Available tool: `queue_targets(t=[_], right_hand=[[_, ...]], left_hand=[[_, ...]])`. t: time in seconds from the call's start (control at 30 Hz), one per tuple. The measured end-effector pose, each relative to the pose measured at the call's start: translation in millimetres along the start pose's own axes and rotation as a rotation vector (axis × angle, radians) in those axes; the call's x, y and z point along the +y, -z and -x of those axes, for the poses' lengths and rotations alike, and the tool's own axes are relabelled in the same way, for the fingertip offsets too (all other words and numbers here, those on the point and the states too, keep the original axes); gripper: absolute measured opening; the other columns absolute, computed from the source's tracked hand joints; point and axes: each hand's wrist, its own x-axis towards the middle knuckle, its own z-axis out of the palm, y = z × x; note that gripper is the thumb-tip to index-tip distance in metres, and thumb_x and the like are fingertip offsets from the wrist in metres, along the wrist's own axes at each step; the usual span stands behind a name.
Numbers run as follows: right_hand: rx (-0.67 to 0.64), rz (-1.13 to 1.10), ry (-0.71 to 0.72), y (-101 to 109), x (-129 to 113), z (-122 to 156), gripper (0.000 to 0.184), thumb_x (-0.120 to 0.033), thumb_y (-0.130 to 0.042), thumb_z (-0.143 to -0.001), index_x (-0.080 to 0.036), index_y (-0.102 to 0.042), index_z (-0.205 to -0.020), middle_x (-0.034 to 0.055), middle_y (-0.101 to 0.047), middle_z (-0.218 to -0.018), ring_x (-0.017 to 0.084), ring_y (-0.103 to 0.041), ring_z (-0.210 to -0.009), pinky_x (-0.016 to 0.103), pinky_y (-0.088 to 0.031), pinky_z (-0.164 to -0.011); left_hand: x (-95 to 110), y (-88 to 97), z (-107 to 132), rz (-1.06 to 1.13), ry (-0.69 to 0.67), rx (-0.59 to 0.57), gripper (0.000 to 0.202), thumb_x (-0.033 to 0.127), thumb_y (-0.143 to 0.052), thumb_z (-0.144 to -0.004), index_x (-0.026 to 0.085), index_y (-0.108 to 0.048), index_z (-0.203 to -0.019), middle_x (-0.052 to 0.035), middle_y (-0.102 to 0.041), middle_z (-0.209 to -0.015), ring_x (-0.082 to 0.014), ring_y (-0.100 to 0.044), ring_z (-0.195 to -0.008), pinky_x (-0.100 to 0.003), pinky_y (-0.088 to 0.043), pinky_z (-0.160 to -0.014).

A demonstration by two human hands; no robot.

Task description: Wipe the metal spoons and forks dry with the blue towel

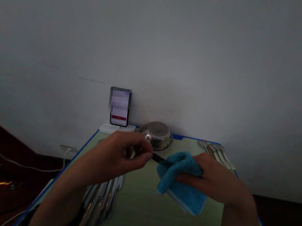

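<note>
My left hand (125, 154) pinches one end of a slim dark utensil (160, 160) between thumb and fingers, above the table. The utensil's other end disappears into a folded blue cloth (181, 169), so I cannot make out its kind. My right hand (212, 176) is closed on the cloth, wrapping it around that hidden end. Several metal knives (101, 199) lie side by side on the table below my left forearm, which partly covers them.
The green table (139, 216) has a blue edge and stands against a wall. At its back are an upturned metal bowl (157, 134) and a phone (120, 107) propped on a white stand (105, 127). Several spoons with pale handles (222, 155) lie at the back right.
</note>
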Motion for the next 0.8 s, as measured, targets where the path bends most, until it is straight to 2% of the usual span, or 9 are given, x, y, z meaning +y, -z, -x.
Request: queue_targets(t=[0.8], right_hand=[[-0.021,-0.038,-0.015,-1.7,-3.7,-4.8,0.026,-0.041,-0.057,-0.078,-0.018,-0.064,-0.069,-0.0049,-0.053,-0.054,0.007,-0.044,-0.047,0.018,-0.034,-0.043]], left_hand=[[4.3,-3.5,-1.5,0.01,-0.002,-0.022,0.01,0.024,-0.054,-0.079,0.018,-0.06,-0.074,0.0036,-0.059,-0.065,-0.0079,-0.052,-0.059,-0.018,-0.04,-0.055]])
